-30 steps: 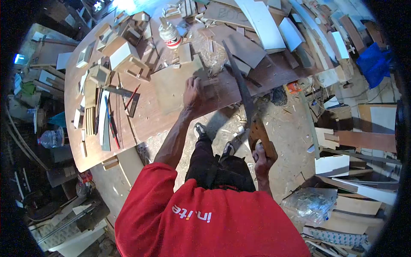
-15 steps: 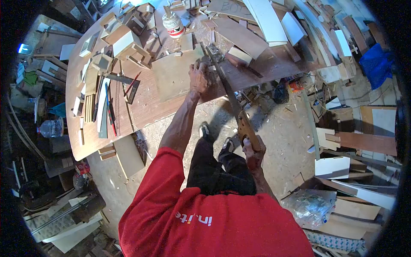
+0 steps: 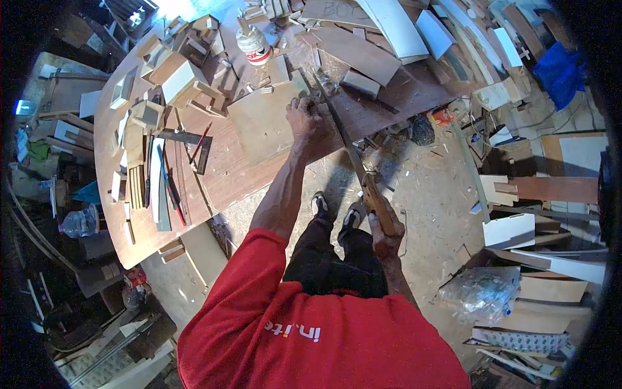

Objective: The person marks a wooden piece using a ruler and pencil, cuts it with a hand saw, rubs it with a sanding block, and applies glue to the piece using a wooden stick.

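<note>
My right hand [image 3: 387,232] is closed round the wooden handle of a handsaw [image 3: 350,149], whose blade points up and left across the table's front edge. My left hand [image 3: 303,120] presses down at the right side of a flat tan board [image 3: 262,123], close to the saw blade; its fingers are bent, and what lies under them is hard to make out. Small wood pieces lie at the board's far edge. A white glue tub [image 3: 253,48] stands behind it, with something upright in its top.
The wooden table [image 3: 233,178] carries small wooden frames [image 3: 184,81], a black square [image 3: 204,152], pencils and strips at the left, and boards [image 3: 359,55] at the back right. Offcuts and a plastic bag [image 3: 483,292] lie on the floor at right.
The saw has shifted left toward my left hand, and its blade now lies beside the board. My left hand has moved slightly right. A small block beside the blade has shifted.
</note>
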Available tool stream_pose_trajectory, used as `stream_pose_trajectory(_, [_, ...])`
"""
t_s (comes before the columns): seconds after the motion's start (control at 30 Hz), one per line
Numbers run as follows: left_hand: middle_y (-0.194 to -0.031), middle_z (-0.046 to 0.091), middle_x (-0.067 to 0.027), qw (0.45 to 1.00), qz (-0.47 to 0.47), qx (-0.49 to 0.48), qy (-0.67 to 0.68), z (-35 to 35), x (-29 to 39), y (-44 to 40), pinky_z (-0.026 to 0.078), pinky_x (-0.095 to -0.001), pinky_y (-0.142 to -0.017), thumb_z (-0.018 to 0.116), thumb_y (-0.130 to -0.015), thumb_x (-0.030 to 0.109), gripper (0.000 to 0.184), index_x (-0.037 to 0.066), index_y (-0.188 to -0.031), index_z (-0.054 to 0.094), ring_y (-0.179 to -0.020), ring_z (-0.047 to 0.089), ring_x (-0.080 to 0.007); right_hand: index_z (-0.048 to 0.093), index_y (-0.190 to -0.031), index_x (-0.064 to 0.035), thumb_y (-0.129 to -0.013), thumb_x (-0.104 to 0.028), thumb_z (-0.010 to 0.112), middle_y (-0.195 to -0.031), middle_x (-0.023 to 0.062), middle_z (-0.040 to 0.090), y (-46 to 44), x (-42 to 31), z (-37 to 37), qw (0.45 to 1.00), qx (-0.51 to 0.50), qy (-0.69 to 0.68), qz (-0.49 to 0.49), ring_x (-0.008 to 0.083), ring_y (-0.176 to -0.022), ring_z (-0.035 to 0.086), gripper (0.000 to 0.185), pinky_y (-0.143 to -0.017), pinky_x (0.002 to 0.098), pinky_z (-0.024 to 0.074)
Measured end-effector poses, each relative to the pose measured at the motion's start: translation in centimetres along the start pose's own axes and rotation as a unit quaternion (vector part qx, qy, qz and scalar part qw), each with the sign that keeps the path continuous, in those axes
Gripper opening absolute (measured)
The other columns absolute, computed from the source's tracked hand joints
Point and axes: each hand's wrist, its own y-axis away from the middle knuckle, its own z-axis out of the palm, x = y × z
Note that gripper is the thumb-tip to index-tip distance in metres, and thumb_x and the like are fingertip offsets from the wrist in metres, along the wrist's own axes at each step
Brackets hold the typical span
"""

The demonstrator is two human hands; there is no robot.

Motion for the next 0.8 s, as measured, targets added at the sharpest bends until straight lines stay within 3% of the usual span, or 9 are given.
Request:
stream_pose_trajectory(0.07, [-0.101,0.063,-0.0096,0.999,0.032,0.027,-0.012,0.5,-0.7,0.1,0.045,-0.0448,-0.079,0.067,-0.067,0.012,0.054,0.013,-0.12,0.06,-0.091,0.051,-0.0361,0.056,-0.124,0.0014,-0.083,-0.008,0.063,-0.09,0.0174,0.068,0.1,-0.7,0.3,0.999,0.012,0.023,-0.026,0.023,-0.067,0.066,0.043,-0.06,0.033,0.0513])
stream_pose_trajectory(0.1, [-0.101,0.063,-0.0096,0.999,0.033,0.025,-0.013,0.4,-0.5,0.0,0.045,-0.0448,-0.079,0.067,-0.067,0.012,0.054,0.013,-0.12,0.06,-0.091,0.051,-0.0361,0.056,-0.124,0.0014,-0.083,-0.008,0.063,-0.09,0.0174,0.068,0.2,-0.9,0.3,0.999,0.014,0.023,-0.025,0.023,-0.067,0.066,0.043,-0.06,0.033,0.0513])
stream_pose_trajectory(0.17, [-0.102,0.057,-0.0118,0.999,-0.01,0.015,0.047,0.4,-0.3,-0.1,0.045,-0.0475,-0.08,0.071,-0.054,0.014,0.041,0.014,-0.095,0.063,-0.097,0.05,-0.0372,0.054,-0.128,0.001,-0.083,-0.007,0.062,-0.09,0.0163,0.069,0.5,-1.0,0.3,1.0,-0.009,0.019,-0.001,0.0217,-0.063,0.066,0.046,-0.057,0.0314,0.0511])
stream_pose_trajectory(0.3, [-0.1,0.056,-0.0116,1.0,-0.001,0.007,0.008,1.0,-1.4,-0.1,0.045,-0.0479,-0.079,0.072,-0.053,0.014,0.043,0.014,-0.095,0.062,-0.097,0.05,-0.037,0.054,-0.128,0.0006,-0.083,-0.007,0.062,-0.087,0.0164,0.069,1.0,-0.7,0.3,1.0,-0.013,-0.003,0.007,0.0203,-0.061,0.066,0.046,-0.056,0.0307,0.0508])
stream_pose_trajectory(0.37, [-0.1,0.056,-0.0113,1.0,0.008,0.03,-0.004,1.3,-1.2,-0.1,0.044,-0.0488,-0.08,0.075,-0.052,0.014,0.046,0.015,-0.097,0.062,-0.097,0.05,-0.0371,0.053,-0.129,0.0048,-0.084,-0.007,0.061,-0.106,0.0161,0.068,1.2,-0.8,0.0,0.99,-0.057,0.006,0.132,0.0191,-0.094,0.066,0.046,-0.081,0.0306,0.0502])
stream_pose_trajectory(0.6, [-0.102,0.057,-0.0112,0.999,0.04,0.02,0.012,0.1,-0.6,0.1,0.044,-0.0486,-0.082,0.074,-0.057,0.012,0.04,0.013,-0.095,0.062,-0.097,0.05,-0.0372,0.052,-0.13,0.0049,-0.084,-0.004,0.062,-0.099,0.016,0.07,1.8,1.1,0.0,0.997,-0.054,0.028,0.036,0.0177,-0.083,0.067,0.047,-0.072,0.0297,0.0515])
stream_pose_trajectory(0.67, [-0.103,0.058,-0.0125,0.997,0.051,0.037,0.039,0.2,-0.8,0.2,0.044,-0.0482,-0.083,0.073,-0.058,0.011,0.039,0.013,-0.095,0.063,-0.098,0.05,-0.0376,0.056,-0.126,-0.0045,-0.082,-0.008,0.065,-0.071,0.0155,0.066,1.9,0.9,0.3,1.0,-0.016,0.009,0.008,0.0255,-0.054,0.064,0.046,-0.051,0.0337,0.0487])
stream_pose_trajectory(0.77, [-0.098,0.06,-0.0163,0.998,0.059,0.001,-0.01,-0.4,-0.4,0.1,0.044,-0.0464,-0.081,0.063,-0.065,0.018,0.051,0.007,-0.115,0.06,-0.09,0.051,-0.0389,0.053,-0.129,0.0045,-0.083,-0.004,0.063,-0.096,0.0164,0.07,2.0,0.3,-0.2,0.999,-0.044,0.027,0.013,0.018,-0.077,0.067,0.047,-0.066,0.0289,0.0512])
stream_pose_trajectory(0.8, [-0.098,0.06,-0.0163,0.998,0.059,0.0,-0.01,-0.2,-0.6,0.1,0.044,-0.0464,-0.081,0.063,-0.065,0.018,0.051,0.007,-0.115,0.06,-0.09,0.051,-0.0389,0.053,-0.129,0.0045,-0.083,-0.004,0.063,-0.096,0.0164,0.07,2.2,0.6,-0.3,0.999,-0.043,0.027,0.014,0.018,-0.077,0.067,0.047,-0.066,0.0289,0.0512])
